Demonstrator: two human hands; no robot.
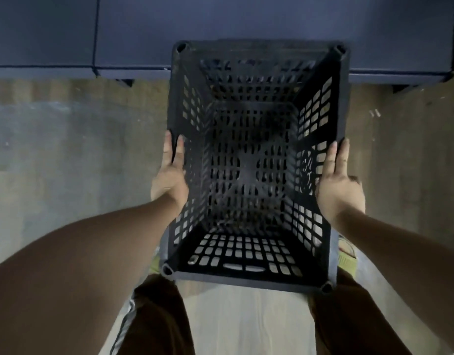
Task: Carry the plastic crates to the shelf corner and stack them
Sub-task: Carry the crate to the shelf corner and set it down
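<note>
Gripping the black crate (254,160) by its side rims, both arms reach forward. Left hand (170,175) and right hand (338,185) clasp it, fingers extended along the edges.

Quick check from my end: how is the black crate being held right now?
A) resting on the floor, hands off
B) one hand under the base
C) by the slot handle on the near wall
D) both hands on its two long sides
D: the left hand and right hand press against opposite long sides of the black crate, which is empty.
</note>
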